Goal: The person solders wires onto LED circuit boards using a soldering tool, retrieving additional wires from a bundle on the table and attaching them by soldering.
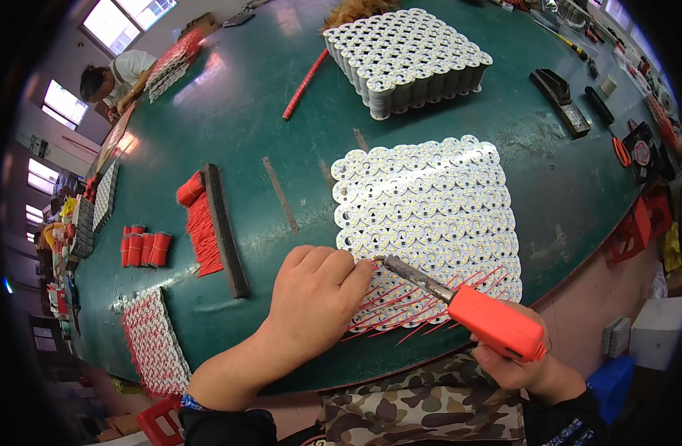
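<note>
"Two hands of yours were out over the green table (pixel 259 134), beyond the camouflage cloth (pixel 423 409) nearest you."

"Your right hand (pixel 515 364) was wrapped around the red handle of a soldering iron (pixel 497 323), its dark tip aimed up and to the left. And the other one?"

"Your left hand (pixel 315 293) had its fingers drawn together just beside that tip; I couldn't tell whether they pinched anything. It hid part of the white panel (pixel 430 201)."

"That panel, rows of round boards, lay flat in front of you. The iron's shaft crossed its near part, where thin red wires (pixel 408 301) slanted over the rows."

"What was around you?"

"Left of your forearm lay a wired panel (pixel 155 338). Farther on, a dark bar (pixel 226 230) stood between the white panel and a fan of loose red strands (pixel 203 238), with red bundles (pixel 157 249) past those."

"Beyond your work sat a thick block of white boards (pixel 408 56), a red rod (pixel 306 83) to its left and a black tray (pixel 560 100) to its right."

"Farthest off, at the upper left, another person (pixel 129 70) bent over the table's edge."
</note>
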Demonstrator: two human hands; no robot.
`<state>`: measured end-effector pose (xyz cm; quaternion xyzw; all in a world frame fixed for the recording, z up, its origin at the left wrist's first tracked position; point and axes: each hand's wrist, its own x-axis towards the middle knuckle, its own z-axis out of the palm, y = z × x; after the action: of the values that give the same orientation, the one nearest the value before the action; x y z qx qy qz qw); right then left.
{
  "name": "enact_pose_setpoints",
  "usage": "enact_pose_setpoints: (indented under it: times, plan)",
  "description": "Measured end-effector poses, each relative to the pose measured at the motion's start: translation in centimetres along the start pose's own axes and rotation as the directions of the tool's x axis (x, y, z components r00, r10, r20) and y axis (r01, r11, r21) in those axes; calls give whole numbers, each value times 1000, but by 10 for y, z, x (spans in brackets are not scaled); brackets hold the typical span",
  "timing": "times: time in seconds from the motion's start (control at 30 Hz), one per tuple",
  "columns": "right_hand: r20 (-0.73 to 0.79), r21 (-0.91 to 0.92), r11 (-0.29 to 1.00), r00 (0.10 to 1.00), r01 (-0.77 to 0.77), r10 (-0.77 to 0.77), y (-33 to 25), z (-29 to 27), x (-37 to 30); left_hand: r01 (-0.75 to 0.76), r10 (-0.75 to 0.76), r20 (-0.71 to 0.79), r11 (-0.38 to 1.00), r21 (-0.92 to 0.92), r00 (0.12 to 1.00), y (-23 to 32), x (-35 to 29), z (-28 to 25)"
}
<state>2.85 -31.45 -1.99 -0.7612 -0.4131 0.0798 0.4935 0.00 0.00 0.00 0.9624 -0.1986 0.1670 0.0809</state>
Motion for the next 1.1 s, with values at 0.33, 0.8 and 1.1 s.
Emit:
enact_pose_setpoints:
  times: [0.33,0.8,1.1]
  plan:
    - [-49,41,999,999,-6,8,3,5,-1,30,-30,4,1000,7,1000,2,1,-2]
    - [-79,21,999,996,38,-36,0,5,2,33,-33,12,999,19,999,3,1,-2]
    - [-48,-68,993,994,96,-99,2,0,1,-8,9,-7,999,46,1000,2,1,-1]
